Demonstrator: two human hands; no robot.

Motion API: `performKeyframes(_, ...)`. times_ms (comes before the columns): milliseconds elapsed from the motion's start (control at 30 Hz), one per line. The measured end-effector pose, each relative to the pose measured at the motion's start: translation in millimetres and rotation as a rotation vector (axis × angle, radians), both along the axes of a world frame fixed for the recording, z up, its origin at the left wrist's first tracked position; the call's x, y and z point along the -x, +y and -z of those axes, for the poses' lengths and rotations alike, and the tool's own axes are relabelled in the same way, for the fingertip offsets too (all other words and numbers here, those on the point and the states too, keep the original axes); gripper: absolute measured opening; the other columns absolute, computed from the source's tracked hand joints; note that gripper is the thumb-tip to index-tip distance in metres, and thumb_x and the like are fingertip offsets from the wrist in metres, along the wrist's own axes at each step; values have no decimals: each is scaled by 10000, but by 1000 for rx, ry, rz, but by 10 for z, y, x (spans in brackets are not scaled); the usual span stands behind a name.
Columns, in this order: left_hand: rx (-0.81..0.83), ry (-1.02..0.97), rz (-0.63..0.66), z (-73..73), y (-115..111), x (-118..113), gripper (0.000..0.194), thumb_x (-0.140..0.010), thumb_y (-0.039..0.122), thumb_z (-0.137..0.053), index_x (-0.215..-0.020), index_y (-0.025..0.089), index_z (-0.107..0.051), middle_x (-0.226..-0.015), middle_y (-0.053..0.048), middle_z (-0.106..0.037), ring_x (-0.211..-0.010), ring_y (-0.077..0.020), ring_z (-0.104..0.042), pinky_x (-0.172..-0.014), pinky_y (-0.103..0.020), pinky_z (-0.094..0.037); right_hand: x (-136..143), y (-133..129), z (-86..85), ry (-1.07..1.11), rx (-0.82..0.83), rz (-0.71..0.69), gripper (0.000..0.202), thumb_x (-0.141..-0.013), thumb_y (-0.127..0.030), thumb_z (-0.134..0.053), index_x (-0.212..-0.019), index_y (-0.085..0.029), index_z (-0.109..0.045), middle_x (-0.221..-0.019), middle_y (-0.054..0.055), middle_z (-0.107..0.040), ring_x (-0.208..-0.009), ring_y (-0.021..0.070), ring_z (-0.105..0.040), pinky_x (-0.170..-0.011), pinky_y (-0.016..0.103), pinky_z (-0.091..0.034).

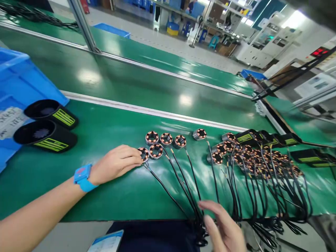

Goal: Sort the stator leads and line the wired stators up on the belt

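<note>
My left hand, with a blue band at the wrist, has its fingers closed on a motor stator with copper windings and a black cable. Against that piece sits another stator, and two more, stator and stator, stand just behind. A further stator is slightly to the right. My right hand, a little blurred, is at the table's front edge beside the black cables. Its thumb and forefinger are apart, with nothing visible between them.
On the right stands a dense group of stators, their cables hanging over the front edge. Black cylindrical housings lie behind it. Two more housings stand left, beside a blue bin. A metal rail runs behind the green mat.
</note>
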State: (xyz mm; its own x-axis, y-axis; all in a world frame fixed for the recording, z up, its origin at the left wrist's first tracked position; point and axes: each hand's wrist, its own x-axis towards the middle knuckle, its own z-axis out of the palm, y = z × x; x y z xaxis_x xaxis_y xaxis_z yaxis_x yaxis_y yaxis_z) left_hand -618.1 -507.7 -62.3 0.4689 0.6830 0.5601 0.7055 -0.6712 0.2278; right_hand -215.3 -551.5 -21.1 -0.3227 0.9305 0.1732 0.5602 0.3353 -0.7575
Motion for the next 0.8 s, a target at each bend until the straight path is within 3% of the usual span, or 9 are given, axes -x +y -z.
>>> performKeyframes(133,54,-70,41,-10,-5,41,185,-1057,172,-540,-1128,235,-699,-1029,-11,-780,-1031,-149,-720,-920,-271,-518,1115,514,38,158,177,-320,330,-1094,-340,-487,-1348,-246,-676,-1309,87,-722,-1223,218,-688,-1072,359,-562)
performKeyframes(200,101,-71,51,-56,-12,39,202,-1054,162,-535,-1130,244,-703,-1022,-8,-778,-1008,-139,-721,-896,-268,-505,1456,675,172,266,413,-364,365,-1101,-432,-464,-1281,-218,-698,-1207,105,-749,-1123,230,-717,-1010,394,-589)
performKeyframes(267,124,-41,42,-110,-8,39,190,-1060,188,-536,-1120,245,-707,-1070,-21,-775,-1005,-143,-718,-884,-281,-481,1617,762,290,432,701,-353,392,-1058,-546,-537,-1147,-211,-721,-1044,89,-753,-939,216,-730,-815,351,-620)
performKeyframes(367,131,19,39,-170,8,43,202,-1072,217,-518,-1088,243,-718,-1153,-40,-763,-1033,-155,-704,-889,-296,-447,1650,792,337,674,999,-263,390,-915,-575,-754,-1011,-200,-712,-964,58,-708,-721,141,-633,-540,222,-476)
performKeyframes(533,306,82,93,-203,-64,90,294,-1050,149,-504,-1061,305,-753,-1132,-12,-738,-876,-124,-659,-786,-268,-407,1657,716,292,842,1221,-124,429,-796,-503,-880,-964,-179,-654,-916,45,-714,-566,49,-403,-473,167,-246)
performKeyframes(600,380,73,112,-242,-131,142,304,-1051,158,-508,-1063,319,-766,-1147,-14,-729,-871,-124,-651,-793,-255,-418,1673,660,316,820,1271,-144,445,-825,-528,-854,-972,-180,-617,-910,63,-744,-537,40,-368,-476,164,-228)
performKeyframes(667,452,45,128,-322,-184,203,281,-1064,209,-524,-1061,331,-778,-1154,-12,-729,-889,-126,-659,-806,-243,-442,1646,593,322,774,1255,-217,425,-885,-543,-799,-1036,-191,-614,-936,78,-764,-547,57,-447,-499,175,-323)
performKeyframes(733,524,-2,152,-431,-188,238,222,-1071,316,-560,-1091,337,-780,-1185,-13,-733,-954,-137,-685,-844,-235,-481,1546,530,275,701,1082,-276,406,-961,-516,-730,-1212,-217,-619,-1031,85,-771,-729,132,-650,-657,252,-522)
performKeyframes(800,549,-64,141,-526,-118,211,208,-1060,393,-585,-1110,305,-767,-1189,-22,-744,-1040,-151,-702,-900,-237,-510,1386,499,181,592,764,-239,368,-1039,-448,-645,-1352,-260,-604,-1132,77,-759,-1001,199,-721,-906,360,-584)
